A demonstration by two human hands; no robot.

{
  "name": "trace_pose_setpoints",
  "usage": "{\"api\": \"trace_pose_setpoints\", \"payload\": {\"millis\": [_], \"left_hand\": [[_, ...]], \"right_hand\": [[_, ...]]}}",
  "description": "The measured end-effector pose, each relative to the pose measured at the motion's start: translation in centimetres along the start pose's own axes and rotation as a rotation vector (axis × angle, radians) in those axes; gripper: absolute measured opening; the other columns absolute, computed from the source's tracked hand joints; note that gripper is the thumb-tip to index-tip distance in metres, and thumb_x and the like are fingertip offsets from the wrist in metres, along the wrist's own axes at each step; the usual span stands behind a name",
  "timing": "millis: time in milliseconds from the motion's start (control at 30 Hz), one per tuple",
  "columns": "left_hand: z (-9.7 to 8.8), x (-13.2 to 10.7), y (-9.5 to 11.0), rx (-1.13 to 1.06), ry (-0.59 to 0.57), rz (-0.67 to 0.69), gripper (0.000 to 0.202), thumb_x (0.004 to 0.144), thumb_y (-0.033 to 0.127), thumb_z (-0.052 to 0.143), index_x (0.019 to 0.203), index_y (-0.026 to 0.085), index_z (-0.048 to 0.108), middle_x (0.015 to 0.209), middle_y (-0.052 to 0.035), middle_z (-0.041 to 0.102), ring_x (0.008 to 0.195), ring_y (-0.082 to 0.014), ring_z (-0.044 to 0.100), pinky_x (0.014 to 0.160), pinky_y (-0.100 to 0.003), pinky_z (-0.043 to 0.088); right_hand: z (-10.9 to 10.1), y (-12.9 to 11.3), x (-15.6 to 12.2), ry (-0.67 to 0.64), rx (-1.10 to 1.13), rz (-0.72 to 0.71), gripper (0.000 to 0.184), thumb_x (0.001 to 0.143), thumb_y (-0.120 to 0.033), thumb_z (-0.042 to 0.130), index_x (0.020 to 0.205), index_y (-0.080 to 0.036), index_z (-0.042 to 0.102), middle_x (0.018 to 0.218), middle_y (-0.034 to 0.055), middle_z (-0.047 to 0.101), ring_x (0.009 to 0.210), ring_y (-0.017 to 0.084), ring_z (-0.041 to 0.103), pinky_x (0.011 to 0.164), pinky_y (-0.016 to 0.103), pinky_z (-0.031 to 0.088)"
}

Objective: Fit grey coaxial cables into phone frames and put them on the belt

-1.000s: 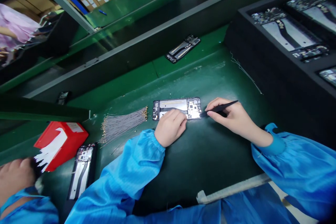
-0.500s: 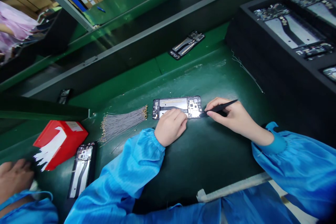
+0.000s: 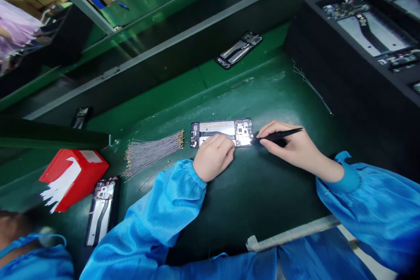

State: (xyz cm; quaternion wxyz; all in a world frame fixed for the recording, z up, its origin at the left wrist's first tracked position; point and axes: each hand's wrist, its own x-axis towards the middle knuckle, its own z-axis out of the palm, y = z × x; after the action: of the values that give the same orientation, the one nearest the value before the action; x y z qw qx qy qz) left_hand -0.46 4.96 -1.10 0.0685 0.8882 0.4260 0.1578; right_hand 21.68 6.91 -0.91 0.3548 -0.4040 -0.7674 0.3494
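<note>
An opened phone frame (image 3: 226, 130) with its circuit board showing lies flat on the green mat. My left hand (image 3: 213, 156) rests on its near edge with fingers curled, pressing it down. My right hand (image 3: 290, 146) pinches black tweezers (image 3: 278, 135), whose tip touches the frame's right end. Both arms wear blue sleeves.
A fan of thin grey wires (image 3: 151, 153) lies left of the frame. A red box (image 3: 74, 176) and another phone frame (image 3: 100, 210) sit at the lower left by a co-worker's hand (image 3: 9, 227). One frame (image 3: 238, 50) lies on the belt behind. A black tray (image 3: 361, 65) holds more at right.
My hands stay almost still on the phone frame. The co-worker's hand at the lower left has drawn back from the red box toward the picture's edge.
</note>
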Motion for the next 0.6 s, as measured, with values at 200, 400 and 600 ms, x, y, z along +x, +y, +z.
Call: {"api": "trace_pose_setpoints", "payload": {"millis": [200, 400, 600], "left_hand": [[0.02, 0.01, 0.01, 0.006, 0.004, 0.006, 0.018, 0.085, 0.018, 0.040, 0.074, 0.015, 0.053, 0.068, -0.0022, 0.051, 0.066, -0.0136, 0.045, 0.061, -0.024, 0.037], [-0.03, 0.10, 0.09, 0.010, 0.005, 0.006, 0.018, 0.085, 0.018, 0.040, 0.073, 0.015, 0.053, 0.068, -0.0022, 0.052, 0.066, -0.0136, 0.046, 0.060, -0.024, 0.037], [-0.18, 0.12, 0.08, 0.007, -0.017, 0.003, 0.017, 0.085, 0.018, 0.039, 0.074, 0.015, 0.053, 0.070, -0.0024, 0.052, 0.066, -0.0136, 0.046, 0.061, -0.024, 0.038]], "right_hand": [[-0.02, -0.18, 0.23, -0.022, 0.005, 0.009, 0.006, 0.075, -0.017, 0.056, 0.080, -0.020, 0.056, 0.080, 0.0027, 0.062, 0.074, 0.016, 0.059, 0.066, 0.030, 0.048], [-0.04, -0.01, -0.03, -0.041, -0.019, -0.037, 0.007, 0.076, -0.017, 0.055, 0.082, -0.021, 0.056, 0.082, 0.0031, 0.062, 0.075, 0.016, 0.058, 0.068, 0.030, 0.047], [0.05, -0.26, -0.21, -0.116, -0.062, -0.202, 0.012, 0.078, -0.012, 0.053, 0.086, -0.021, 0.053, 0.083, 0.0037, 0.060, 0.073, 0.014, 0.057, 0.064, 0.027, 0.046]]}}
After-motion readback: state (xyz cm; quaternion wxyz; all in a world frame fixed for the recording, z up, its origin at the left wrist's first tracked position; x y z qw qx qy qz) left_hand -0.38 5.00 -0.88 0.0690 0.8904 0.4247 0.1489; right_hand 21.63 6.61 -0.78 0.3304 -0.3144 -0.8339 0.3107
